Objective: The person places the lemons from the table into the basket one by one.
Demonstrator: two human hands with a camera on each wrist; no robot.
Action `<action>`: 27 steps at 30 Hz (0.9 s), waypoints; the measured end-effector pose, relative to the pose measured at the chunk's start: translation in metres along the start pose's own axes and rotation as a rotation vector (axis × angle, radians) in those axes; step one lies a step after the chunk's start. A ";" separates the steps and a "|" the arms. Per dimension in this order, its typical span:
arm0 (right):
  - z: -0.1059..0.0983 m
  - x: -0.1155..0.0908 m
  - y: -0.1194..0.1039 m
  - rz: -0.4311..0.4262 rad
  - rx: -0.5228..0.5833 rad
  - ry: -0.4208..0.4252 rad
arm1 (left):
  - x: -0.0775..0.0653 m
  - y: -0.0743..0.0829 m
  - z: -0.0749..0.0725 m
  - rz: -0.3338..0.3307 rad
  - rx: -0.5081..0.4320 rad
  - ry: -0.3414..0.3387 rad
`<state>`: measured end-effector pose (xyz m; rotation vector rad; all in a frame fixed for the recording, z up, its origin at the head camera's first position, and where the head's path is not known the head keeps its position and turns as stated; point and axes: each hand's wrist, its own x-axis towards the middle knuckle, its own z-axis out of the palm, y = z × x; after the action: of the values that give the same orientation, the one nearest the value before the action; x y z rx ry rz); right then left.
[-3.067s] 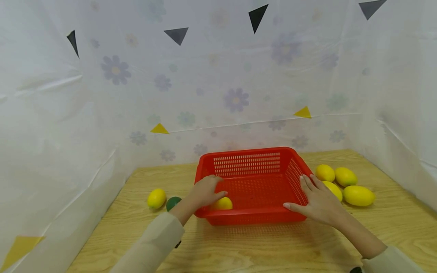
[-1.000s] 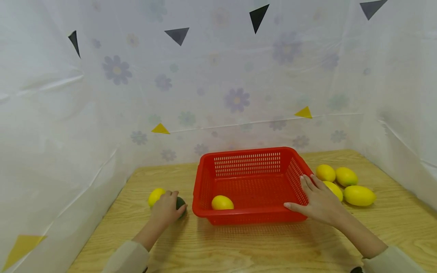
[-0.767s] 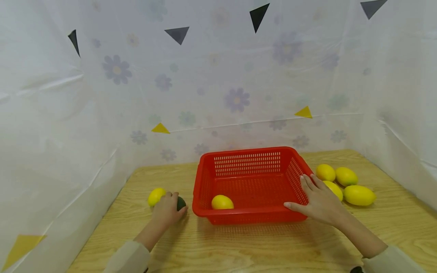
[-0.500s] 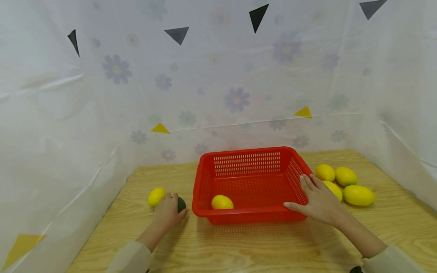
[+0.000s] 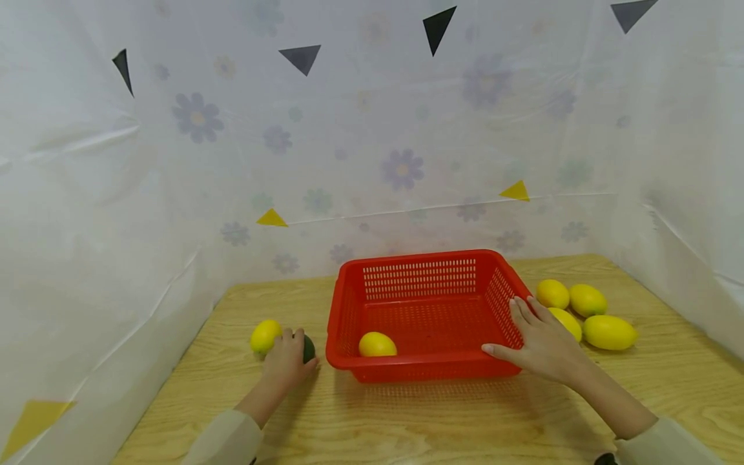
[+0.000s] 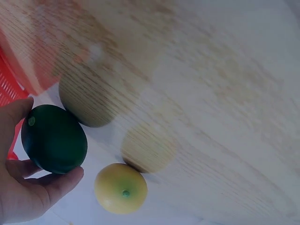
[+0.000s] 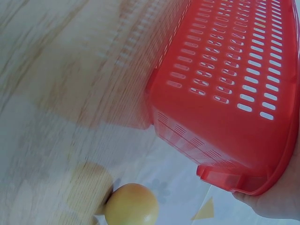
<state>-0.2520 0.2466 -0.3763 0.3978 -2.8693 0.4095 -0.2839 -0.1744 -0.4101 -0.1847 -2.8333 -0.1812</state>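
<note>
My left hand (image 5: pixel 286 358) holds a dark green oval fruit (image 6: pixel 54 139) at the basket's left, thumb on one side and fingers on the other. In the left wrist view a small pale stem spot shows on its smooth skin. Close beyond that hand lies a lemon (image 5: pixel 266 337). The red plastic basket (image 5: pixel 427 369) stands mid-table, with one lemon (image 5: pixel 378 344) inside at its near left. At the basket's near right corner, my right hand (image 5: pixel 543 345) rests with fingers spread straight on the right rim and thumb along the front rim.
Several lemons (image 5: pixel 610 332) sit together to the right of the basket; the right hand partly covers one. The wooden tabletop (image 5: pixel 418 426) is enclosed at the back and sides by a flowered white sheet (image 5: pixel 372 129).
My left hand has come out of the basket and moved left to the dark green fruit, which it grips. The lemon stays in the basket. My right hand has kept its place.
</note>
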 end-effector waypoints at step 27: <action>-0.001 -0.001 -0.001 -0.004 0.008 0.004 | 0.003 -0.002 -0.001 0.009 -0.057 0.010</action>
<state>-0.2507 0.2464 -0.3758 0.4034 -2.8635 0.4211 -0.2867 -0.1766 -0.4087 -0.2083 -2.8184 -0.2608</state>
